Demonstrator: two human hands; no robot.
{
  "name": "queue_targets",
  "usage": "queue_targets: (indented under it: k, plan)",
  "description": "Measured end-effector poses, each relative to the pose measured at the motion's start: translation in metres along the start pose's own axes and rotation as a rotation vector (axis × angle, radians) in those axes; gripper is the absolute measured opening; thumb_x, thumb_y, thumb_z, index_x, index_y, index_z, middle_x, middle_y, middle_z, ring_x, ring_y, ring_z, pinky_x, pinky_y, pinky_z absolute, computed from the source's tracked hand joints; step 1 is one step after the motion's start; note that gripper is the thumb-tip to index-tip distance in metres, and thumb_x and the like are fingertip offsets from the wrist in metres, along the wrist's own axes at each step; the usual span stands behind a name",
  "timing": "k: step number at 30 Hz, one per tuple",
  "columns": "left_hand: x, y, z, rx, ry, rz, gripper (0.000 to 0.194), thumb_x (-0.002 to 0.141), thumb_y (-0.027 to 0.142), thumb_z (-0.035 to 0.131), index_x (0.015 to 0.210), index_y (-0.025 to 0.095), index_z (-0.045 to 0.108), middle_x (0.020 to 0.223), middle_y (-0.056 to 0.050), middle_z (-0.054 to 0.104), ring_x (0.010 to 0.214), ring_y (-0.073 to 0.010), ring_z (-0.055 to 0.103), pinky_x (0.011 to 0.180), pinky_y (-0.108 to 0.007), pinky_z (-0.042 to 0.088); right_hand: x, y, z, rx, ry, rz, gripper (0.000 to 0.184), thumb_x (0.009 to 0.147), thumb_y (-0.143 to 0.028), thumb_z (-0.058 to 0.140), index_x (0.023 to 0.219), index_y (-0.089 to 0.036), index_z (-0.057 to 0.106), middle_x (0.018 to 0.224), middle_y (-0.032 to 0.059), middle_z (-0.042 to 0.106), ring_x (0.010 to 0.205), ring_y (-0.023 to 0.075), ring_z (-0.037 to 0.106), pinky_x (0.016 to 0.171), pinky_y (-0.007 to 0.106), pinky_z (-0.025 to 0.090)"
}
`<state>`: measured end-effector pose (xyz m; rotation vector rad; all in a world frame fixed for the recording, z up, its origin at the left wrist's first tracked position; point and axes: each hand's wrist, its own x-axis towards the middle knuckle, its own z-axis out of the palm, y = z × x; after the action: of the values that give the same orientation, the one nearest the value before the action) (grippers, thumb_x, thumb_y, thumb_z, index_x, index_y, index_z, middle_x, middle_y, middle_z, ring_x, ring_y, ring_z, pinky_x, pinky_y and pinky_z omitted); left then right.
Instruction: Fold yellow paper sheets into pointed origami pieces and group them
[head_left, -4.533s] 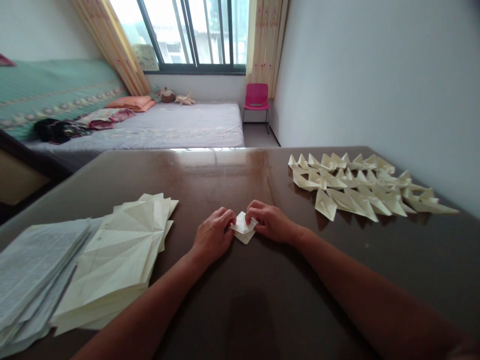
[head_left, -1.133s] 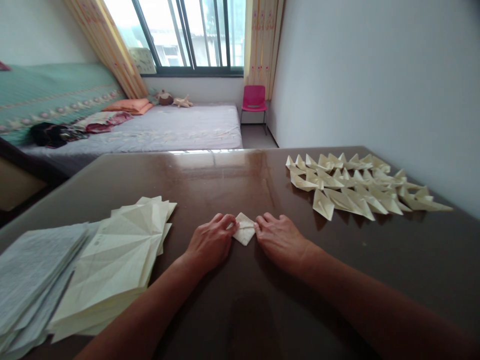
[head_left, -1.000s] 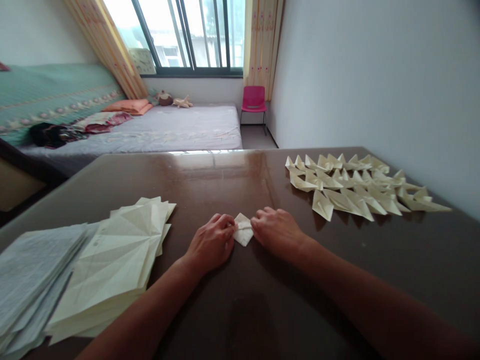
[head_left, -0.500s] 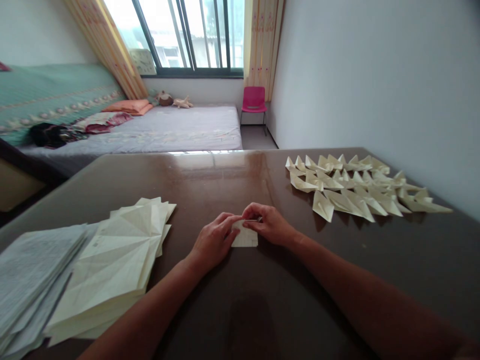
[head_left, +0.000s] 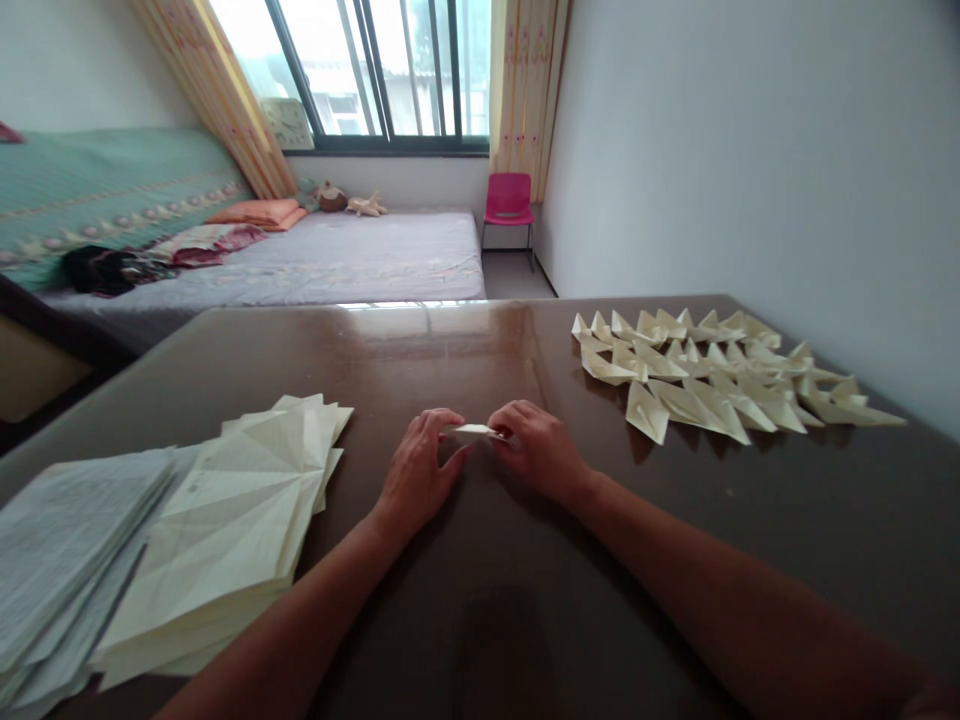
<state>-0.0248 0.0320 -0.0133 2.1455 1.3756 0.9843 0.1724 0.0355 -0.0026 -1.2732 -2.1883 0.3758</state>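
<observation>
A small piece of folded cream paper [head_left: 475, 430] is seen nearly edge-on between my two hands, above the middle of the brown table [head_left: 480, 560]. The fingers of my left hand [head_left: 421, 465] curl at its left end, with the thumb lower and nearer to me. My right hand [head_left: 541, 447] pinches the right end between thumb and bent fingers. The fingertips partly cover both ends of the paper.
Creased cream sheets [head_left: 232, 500] lie stacked at the left, beside a pile of greyish printed paper [head_left: 67, 540]. Rows of folded paper boats [head_left: 697, 370] stand at the far right near the wall. Beyond the table are a bed [head_left: 390, 250] and a pink chair [head_left: 508, 200].
The folded paper has gone from showing its broad face to being nearly edge-on. My left hand has moved slightly left and its thumb has come away from the paper's face.
</observation>
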Motion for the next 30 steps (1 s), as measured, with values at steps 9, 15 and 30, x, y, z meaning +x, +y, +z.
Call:
queue_targets:
  k: [9, 15, 30]
  plan:
    - [-0.003, 0.000, -0.005, 0.278, -0.221, 0.284, 0.022, 0.094, 0.025, 0.043, 0.095, 0.025, 0.065, 0.099, -0.003, 0.064, 0.094, -0.0176, 0.053, 0.083, -0.029, 0.046, 0.002, 0.004, -0.013, -0.340, -0.234, -0.230, 0.022, 0.086, -0.021, 0.057, 0.107, -0.021, 0.059, 0.101, 0.0065, 0.062, 0.096, 0.0205, 0.049, 0.080, 0.032, 0.032]
    - [-0.002, -0.002, -0.007, 0.301, -0.240, 0.314, 0.025, 0.094, 0.028, 0.043, 0.099, 0.026, 0.068, 0.097, -0.004, 0.066, 0.092, -0.0169, 0.054, 0.081, -0.029, 0.047, 0.004, 0.018, -0.026, -0.165, -0.328, -0.245, 0.012, 0.084, -0.030, 0.061, 0.090, -0.025, 0.069, 0.094, 0.0028, 0.064, 0.089, 0.0172, 0.055, 0.078, 0.029, 0.035]
    - [0.007, -0.011, 0.005, 0.239, -0.146, 0.072, 0.031, 0.095, 0.032, 0.040, 0.118, 0.025, 0.059, 0.105, -0.003, 0.065, 0.096, -0.0178, 0.059, 0.087, -0.031, 0.047, 0.002, 0.013, -0.007, -0.120, -0.263, 0.220, 0.015, 0.089, -0.031, 0.049, 0.100, -0.023, 0.056, 0.092, 0.0036, 0.069, 0.081, 0.0171, 0.061, 0.064, 0.025, 0.035]
